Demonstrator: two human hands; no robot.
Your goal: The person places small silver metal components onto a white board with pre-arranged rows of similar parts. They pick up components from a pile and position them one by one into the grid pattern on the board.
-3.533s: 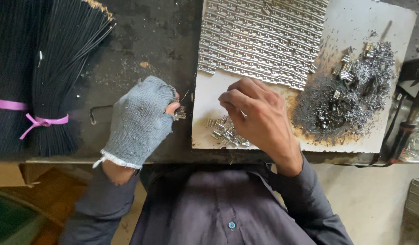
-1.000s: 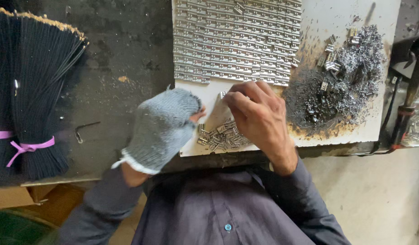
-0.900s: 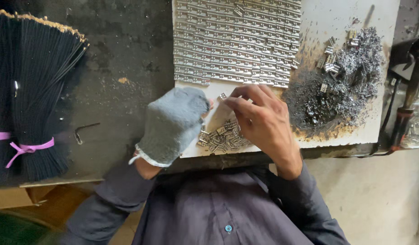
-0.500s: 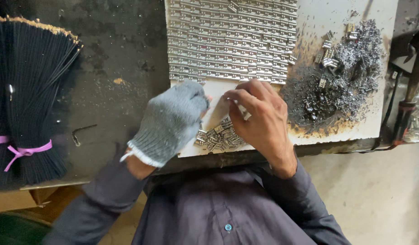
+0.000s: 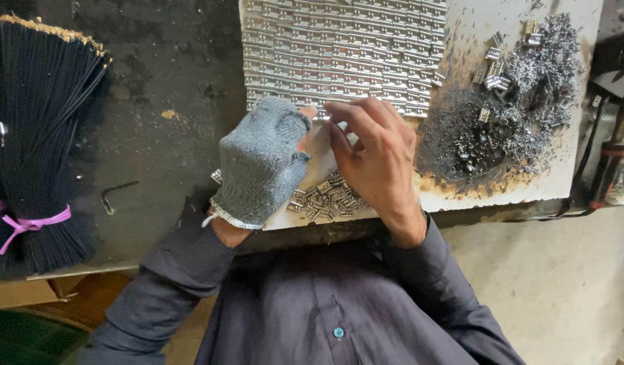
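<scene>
Left hand: my left hand [image 5: 261,162] wears a grey knitted glove with open fingertips; it is curled, its bare thumb tip meeting the right fingers. I cannot tell what, if anything, sits in its grasp.
Right hand: my right hand [image 5: 376,152] is bare, fingers bent down and pinched toward the gloved thumb. Whatever they pinch is hidden, so I cannot tell whether they grasp a piece.
Loose clips: a small heap of loose metal clips [image 5: 325,199] lies on the near edge of the board, just under and between both hands.
Arranged rows: rows of metal clips [image 5: 342,51] laid tight in a block fill the far part of the board, just beyond my fingertips.
Board: a pale board [image 5: 562,162] carries all of this, resting on the dark workbench [image 5: 163,81].
Shavings: a grey pile of metal shavings [image 5: 521,108] with a few clips lies on the board's right.
Far left: a bundle of black bristles [image 5: 35,135] tied with a pink band [image 5: 31,224].
Between: a small hex key [image 5: 116,195] lies on the bench, left of the glove.
</scene>
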